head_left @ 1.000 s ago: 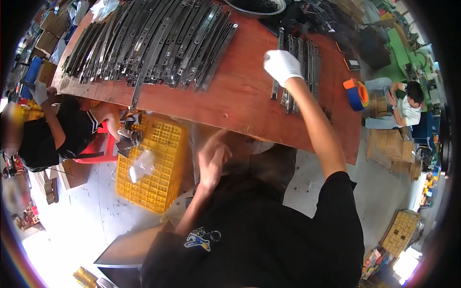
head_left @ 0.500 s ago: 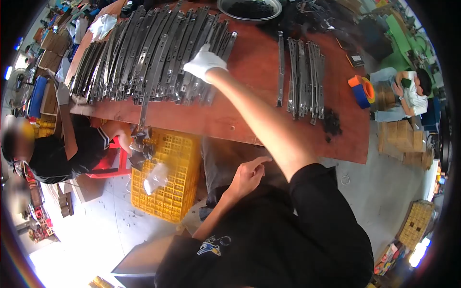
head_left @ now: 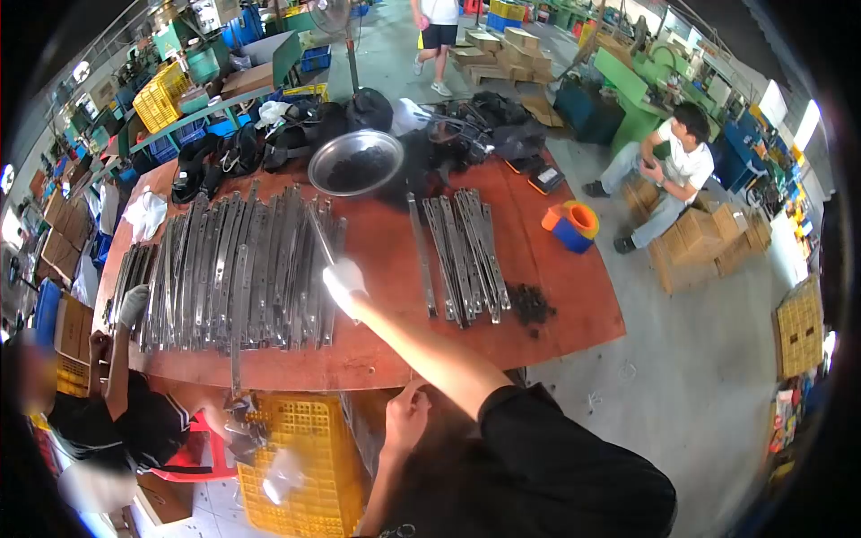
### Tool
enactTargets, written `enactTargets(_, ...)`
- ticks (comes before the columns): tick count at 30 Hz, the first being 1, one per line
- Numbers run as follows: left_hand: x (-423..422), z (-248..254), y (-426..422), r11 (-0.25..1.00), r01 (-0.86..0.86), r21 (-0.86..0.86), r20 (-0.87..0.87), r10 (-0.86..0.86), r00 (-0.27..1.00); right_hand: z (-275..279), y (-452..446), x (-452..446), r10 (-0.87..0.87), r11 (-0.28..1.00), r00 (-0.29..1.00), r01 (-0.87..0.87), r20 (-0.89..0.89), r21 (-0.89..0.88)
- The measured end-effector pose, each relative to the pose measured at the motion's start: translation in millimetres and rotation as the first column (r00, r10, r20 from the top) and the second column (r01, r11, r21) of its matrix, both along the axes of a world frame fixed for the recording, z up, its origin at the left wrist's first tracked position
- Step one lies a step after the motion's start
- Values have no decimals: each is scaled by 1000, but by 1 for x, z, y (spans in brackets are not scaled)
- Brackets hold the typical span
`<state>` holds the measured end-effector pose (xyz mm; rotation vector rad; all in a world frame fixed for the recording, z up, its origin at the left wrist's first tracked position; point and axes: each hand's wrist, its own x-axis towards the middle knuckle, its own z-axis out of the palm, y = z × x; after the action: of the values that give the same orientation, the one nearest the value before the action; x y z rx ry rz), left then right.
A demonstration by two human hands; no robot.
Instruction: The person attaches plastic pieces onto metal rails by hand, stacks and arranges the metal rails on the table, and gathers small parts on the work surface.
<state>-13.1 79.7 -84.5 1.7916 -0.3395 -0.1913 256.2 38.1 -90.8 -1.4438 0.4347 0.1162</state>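
Note:
My right hand (head_left: 345, 283), in a white glove, grips the near end of a metal strip (head_left: 320, 235) at the right edge of a wide row of dark metal strips (head_left: 224, 278) on the red table (head_left: 386, 354). My left hand (head_left: 407, 418) is bare and hangs by the table's front edge, its fingers curled; whether it holds anything is hidden. Right of my gloved hand, a single strip (head_left: 421, 260) lies beside a smaller group of strips (head_left: 466, 260).
A metal bowl (head_left: 356, 162) holds dark parts. Small black pieces (head_left: 531, 305) and orange and blue rolls (head_left: 570, 225) lie at the right. A yellow crate (head_left: 305, 475) stands below the front edge. A co-worker's gloved hand (head_left: 134, 305) touches the row's left end. Another person (head_left: 668, 170) sits at right.
The view has tilted up. My right hand has moved from the smaller group to the wide row and now holds a strip. My left hand's fingers have curled in.

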Motion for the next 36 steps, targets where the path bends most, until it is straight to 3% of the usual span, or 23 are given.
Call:
enactTargets(1,2,11,-6,987,90,134,-51,-83,995,11,-10,-12,33,987,998,-26,-45,161)
enactTargets(2,6,11,-19,988,60,142,246,-94,965,38,-23,-39,139,944,989,-116,-53,309)
enactTargets(3,10,5,-34,990,41,137,514,-107,851,67,-30,-70,143,918,989,-147,38,369)
enactTargets(4,10,-3,-44,976,112,185,489,-190,851,85,-37,-97,148,900,987,-161,64,405)
enactTargets(5,12,-11,-54,914,294,278,254,-366,896,80,-39,-117,145,876,969,-220,200,429)
enactTargets(6,11,-30,-67,892,241,382,327,-374,868,87,-55,-134,270,804,940,-340,210,487)
enactTargets(7,22,-32,-80,846,153,510,543,-455,706,94,-71,-141,395,734,895,-442,204,516)
enactTargets(8,14,-30,-86,855,196,480,503,-452,737,82,-68,-160,354,850,863,-457,359,260)
enactTargets(9,13,8,-97,867,224,446,478,-442,758,88,-68,-185,312,851,892,-416,327,321)
enactTargets(11,13,21,-122,871,291,395,461,-462,758,124,-85,-224,243,951,923,-287,300,113)
enactTargets(12,14,22,-134,890,314,331,477,-445,758,130,-92,-242,190,955,925,-253,330,158)
enactTargets(13,18,21,-143,895,304,327,489,-436,756,131,-95,-251,171,916,957,-242,237,320)
enactTargets(15,22,15,-161,867,281,412,459,-464,758,122,-105,-274,140,904,960,-225,244,365)
enactTargets(21,29,-13,-214,861,247,444,521,-473,711,126,-143,-316,8,821,964,-158,266,548)
enactTargets(23,28,-20,-215,882,217,419,588,-446,675,116,-158,-325,-72,685,937,-203,342,700)
enactTargets(25,22,-17,-207,873,221,434,596,-463,656,124,-172,-332,-160,635,952,-103,260,766)
enactTargets(27,11,-33,-203,912,211,353,615,-396,682,127,-184,-337,-307,567,891,-110,333,816)
enactTargets(29,12,-89,-192,902,352,250,468,-431,771,134,-199,-344,-344,567,854,-143,391,811)
enactTargets(31,5,-58,-177,853,523,-6,188,-512,838,135,-208,-344,-382,534,790,-236,480,812)
enactTargets(32,1,-19,-171,834,546,87,93,-552,829,140,-213,-341,-357,575,785,-243,507,781)
enactTargets(33,-1,-19,-173,834,546,80,101,-552,828,145,-219,-340,-341,657,808,-161,481,737)
enactTargets(35,-7,-21,-178,915,397,-71,86,-391,916,141,-226,-338,-474,623,776,-40,417,781)
enactTargets(36,-7,-21,-171,920,391,-18,226,-377,898,138,-229,-336,-521,624,723,-41,454,781)
